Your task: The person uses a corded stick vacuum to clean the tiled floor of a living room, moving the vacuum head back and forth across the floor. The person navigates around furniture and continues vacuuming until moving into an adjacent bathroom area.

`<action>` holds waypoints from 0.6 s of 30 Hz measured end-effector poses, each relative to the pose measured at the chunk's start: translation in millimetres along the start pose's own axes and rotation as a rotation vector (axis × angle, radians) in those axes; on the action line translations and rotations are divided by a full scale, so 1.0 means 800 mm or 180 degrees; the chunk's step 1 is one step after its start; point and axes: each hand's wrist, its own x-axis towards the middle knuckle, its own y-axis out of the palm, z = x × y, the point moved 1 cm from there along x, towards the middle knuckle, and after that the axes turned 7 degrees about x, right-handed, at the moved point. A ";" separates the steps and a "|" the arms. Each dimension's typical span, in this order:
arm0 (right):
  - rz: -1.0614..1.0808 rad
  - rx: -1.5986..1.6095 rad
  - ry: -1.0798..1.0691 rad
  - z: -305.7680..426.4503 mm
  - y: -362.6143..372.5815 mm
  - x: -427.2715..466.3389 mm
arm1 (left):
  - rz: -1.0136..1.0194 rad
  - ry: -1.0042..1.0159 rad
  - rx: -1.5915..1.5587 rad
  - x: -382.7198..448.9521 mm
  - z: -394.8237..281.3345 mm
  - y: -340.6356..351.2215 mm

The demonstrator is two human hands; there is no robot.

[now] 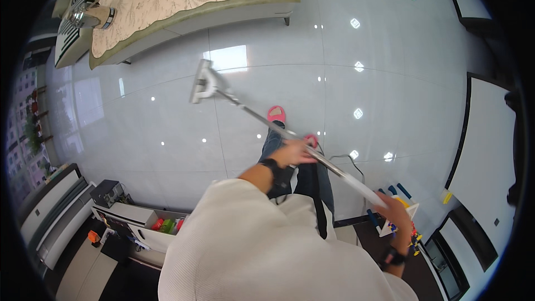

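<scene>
A long-handled floor mop (259, 118) runs diagonally across the view, its metal pole ending in a white grip section. My left hand (297, 152) is closed around the middle of the pole. Near the upper end, my right hand (392, 208) holds the white grip section. The wide flat mop head (203, 81), slightly blurred, is at or just above the glossy tiled floor (175, 113), ahead and to the left. Its underside is hidden. Below the pole are my feet in pink slippers (276, 113).
A sofa (188, 12) with a patterned cover stands ahead; a clear container (90, 16) rests on its left end. A low cabinet (154, 234) is at lower left. A grey cable (355, 165) trails near my legs. Blue-handled items (403, 191) stand at lower right.
</scene>
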 end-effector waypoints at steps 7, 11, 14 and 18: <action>-0.0651 0.0899 0.1483 -0.117 -0.220 -0.198 | 0.0005 -0.0583 -0.0990 0.112 0.097 0.345; -0.0182 0.1575 0.0707 -0.128 -0.284 -0.139 | -0.0018 -0.0009 -0.2042 0.143 0.058 0.381; -0.0088 0.1070 0.0624 -0.114 -0.305 -0.092 | 0.0125 0.0470 -0.2323 0.149 0.021 0.359; 0.0384 0.0962 0.0445 -0.060 -0.268 -0.001 | -0.0601 0.0802 -0.1975 0.139 -0.035 0.263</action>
